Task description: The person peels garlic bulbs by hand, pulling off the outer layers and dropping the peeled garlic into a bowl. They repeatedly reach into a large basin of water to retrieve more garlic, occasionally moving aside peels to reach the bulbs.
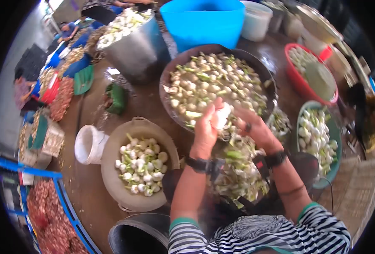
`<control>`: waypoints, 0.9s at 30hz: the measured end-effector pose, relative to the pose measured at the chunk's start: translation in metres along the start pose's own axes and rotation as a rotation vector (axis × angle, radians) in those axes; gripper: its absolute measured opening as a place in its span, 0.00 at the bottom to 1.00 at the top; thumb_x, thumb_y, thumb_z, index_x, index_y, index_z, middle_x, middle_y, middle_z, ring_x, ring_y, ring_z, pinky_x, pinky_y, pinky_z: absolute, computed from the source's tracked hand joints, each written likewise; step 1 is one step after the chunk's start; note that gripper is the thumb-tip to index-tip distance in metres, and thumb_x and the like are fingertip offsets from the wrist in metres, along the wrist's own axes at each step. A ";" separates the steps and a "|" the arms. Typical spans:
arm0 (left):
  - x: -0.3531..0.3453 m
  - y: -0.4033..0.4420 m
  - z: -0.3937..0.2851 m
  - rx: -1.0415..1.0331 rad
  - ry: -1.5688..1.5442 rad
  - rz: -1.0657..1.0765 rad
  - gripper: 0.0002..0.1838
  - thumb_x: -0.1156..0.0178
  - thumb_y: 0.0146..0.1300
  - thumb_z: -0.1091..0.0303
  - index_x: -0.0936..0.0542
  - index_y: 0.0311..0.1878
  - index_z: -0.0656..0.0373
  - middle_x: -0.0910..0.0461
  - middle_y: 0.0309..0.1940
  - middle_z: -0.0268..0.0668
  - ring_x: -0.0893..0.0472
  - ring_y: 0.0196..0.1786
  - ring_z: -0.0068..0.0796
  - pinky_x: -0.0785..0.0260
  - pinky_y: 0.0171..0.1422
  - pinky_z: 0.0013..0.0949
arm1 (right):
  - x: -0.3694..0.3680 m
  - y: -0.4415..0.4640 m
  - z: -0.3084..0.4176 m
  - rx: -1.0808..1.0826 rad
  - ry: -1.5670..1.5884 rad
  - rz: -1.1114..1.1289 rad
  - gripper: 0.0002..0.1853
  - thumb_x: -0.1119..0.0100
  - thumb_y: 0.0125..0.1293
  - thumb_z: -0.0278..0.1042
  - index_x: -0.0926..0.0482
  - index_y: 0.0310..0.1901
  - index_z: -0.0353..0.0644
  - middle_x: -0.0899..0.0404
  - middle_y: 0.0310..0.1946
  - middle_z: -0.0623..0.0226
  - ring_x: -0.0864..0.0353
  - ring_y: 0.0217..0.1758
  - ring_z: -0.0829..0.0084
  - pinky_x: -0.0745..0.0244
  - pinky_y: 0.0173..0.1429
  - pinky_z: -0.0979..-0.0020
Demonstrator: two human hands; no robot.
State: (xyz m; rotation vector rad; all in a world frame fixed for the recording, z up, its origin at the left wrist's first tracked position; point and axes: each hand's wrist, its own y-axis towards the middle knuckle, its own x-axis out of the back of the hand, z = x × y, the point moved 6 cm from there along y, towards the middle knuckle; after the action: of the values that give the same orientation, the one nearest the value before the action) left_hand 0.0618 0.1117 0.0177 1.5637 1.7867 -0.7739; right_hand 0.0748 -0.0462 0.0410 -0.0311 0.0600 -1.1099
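Note:
In the head view, my left hand (205, 132) is closed around a white garlic bulb (221, 117), held above the near edge of a large dark basin. My right hand (255, 128), with a ring on one finger, is just right of the bulb. Motion smears its fingers, so their grip and any small object in them cannot be made out. The large basin (165, 76) is full of garlic bulbs (213, 78) with green stalk stubs. Below my hands lies a heap of pale and green garlic peelings (240, 171).
Left of me are a tan basin (111, 173) of cleaned bulbs and a white bucket (90, 144). On the right stand a teal basin (335, 156) and a red basin (290, 63). A blue tub (202, 25) and metal pot (141, 55) are beyond. Other people sit far left.

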 end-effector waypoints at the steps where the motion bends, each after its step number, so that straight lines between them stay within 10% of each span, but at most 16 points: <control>1: -0.001 0.001 0.002 -0.007 0.055 0.026 0.19 0.49 0.66 0.63 0.26 0.54 0.64 0.24 0.51 0.38 0.27 0.55 0.31 0.37 0.62 0.33 | -0.010 0.008 0.028 0.217 -0.170 0.043 0.19 0.45 0.61 0.29 0.27 0.53 0.33 0.23 0.42 0.68 0.25 0.39 0.75 0.27 0.45 0.71; 6: 0.002 0.002 0.001 -0.168 0.270 -0.270 0.20 0.48 0.66 0.56 0.25 0.51 0.64 0.25 0.50 0.38 0.27 0.53 0.28 0.36 0.59 0.29 | -0.027 0.024 0.026 0.046 -0.083 0.038 0.11 0.45 0.61 0.28 0.26 0.43 0.32 0.24 0.44 0.62 0.23 0.44 0.72 0.24 0.48 0.69; 7: 0.007 0.000 -0.006 -0.176 0.551 -0.314 0.23 0.51 0.67 0.47 0.23 0.42 0.61 0.21 0.35 0.37 0.21 0.37 0.24 0.29 0.38 0.25 | -0.028 0.024 0.023 0.020 0.013 0.012 0.10 0.45 0.61 0.26 0.27 0.43 0.32 0.25 0.45 0.61 0.23 0.44 0.71 0.23 0.47 0.70; 10: 0.015 -0.001 0.021 0.363 0.305 -0.122 0.26 0.57 0.66 0.42 0.25 0.33 0.58 0.25 0.21 0.35 0.25 0.21 0.22 0.35 0.20 0.25 | -0.029 0.027 0.010 -0.043 0.621 -0.012 0.08 0.48 0.64 0.28 0.28 0.41 0.34 0.25 0.40 0.63 0.24 0.43 0.72 0.22 0.47 0.70; 14: 0.010 -0.001 0.016 0.243 -0.128 -0.120 0.27 0.58 0.65 0.43 0.26 0.41 0.60 0.28 0.18 0.34 0.27 0.18 0.28 0.37 0.19 0.28 | 0.000 0.019 0.010 0.040 1.070 0.007 0.13 0.48 0.66 0.44 0.27 0.39 0.42 0.25 0.38 0.67 0.25 0.44 0.68 0.27 0.49 0.64; 16: 0.014 0.001 0.007 0.258 -0.162 -0.050 0.29 0.58 0.63 0.39 0.25 0.41 0.59 0.26 0.19 0.36 0.28 0.17 0.31 0.38 0.18 0.31 | 0.013 0.002 0.022 0.318 0.784 0.182 0.16 0.50 0.67 0.49 0.26 0.38 0.43 0.23 0.34 0.67 0.24 0.43 0.69 0.29 0.49 0.64; 18: 0.011 -0.001 0.004 0.232 -0.130 -0.014 0.30 0.57 0.63 0.37 0.25 0.41 0.59 0.26 0.20 0.37 0.28 0.17 0.33 0.38 0.18 0.32 | 0.020 -0.012 -0.046 -0.197 0.669 0.205 0.16 0.44 0.63 0.47 0.26 0.36 0.41 0.22 0.33 0.61 0.22 0.41 0.66 0.27 0.49 0.64; 20: 0.012 -0.003 0.007 0.214 -0.141 -0.061 0.30 0.57 0.62 0.36 0.25 0.39 0.58 0.26 0.19 0.38 0.29 0.16 0.33 0.40 0.17 0.31 | 0.005 -0.040 -0.088 -0.126 -0.969 0.539 0.18 0.41 0.55 0.26 0.25 0.49 0.36 0.20 0.43 0.58 0.21 0.48 0.61 0.26 0.51 0.65; 22: 0.019 -0.004 0.011 0.220 -0.138 -0.084 0.30 0.57 0.63 0.36 0.25 0.38 0.57 0.26 0.18 0.39 0.29 0.16 0.33 0.41 0.17 0.30 | -0.005 -0.048 -0.079 -0.084 -1.103 0.484 0.27 0.40 0.52 0.25 0.29 0.57 0.36 0.22 0.51 0.58 0.23 0.53 0.63 0.27 0.53 0.65; 24: 0.015 -0.010 0.013 0.256 -0.103 -0.113 0.28 0.58 0.64 0.37 0.25 0.36 0.55 0.26 0.18 0.39 0.29 0.16 0.33 0.42 0.16 0.30 | 0.004 -0.020 -0.051 -0.257 -0.207 0.102 0.31 0.38 0.52 0.26 0.33 0.61 0.36 0.24 0.53 0.56 0.26 0.56 0.65 0.27 0.52 0.66; 27: -0.004 -0.014 0.010 0.229 0.029 -0.300 0.26 0.59 0.65 0.40 0.25 0.33 0.54 0.25 0.18 0.34 0.29 0.14 0.27 0.43 0.13 0.27 | -0.023 0.008 0.001 0.064 0.261 0.200 0.27 0.40 0.56 0.25 0.32 0.59 0.35 0.22 0.46 0.59 0.21 0.44 0.71 0.25 0.45 0.72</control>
State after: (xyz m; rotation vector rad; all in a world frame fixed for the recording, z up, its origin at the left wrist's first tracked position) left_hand 0.0493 0.1000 0.0147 1.4682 2.0409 -1.1375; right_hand 0.0718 -0.0219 0.0428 0.1744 0.2554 -0.9104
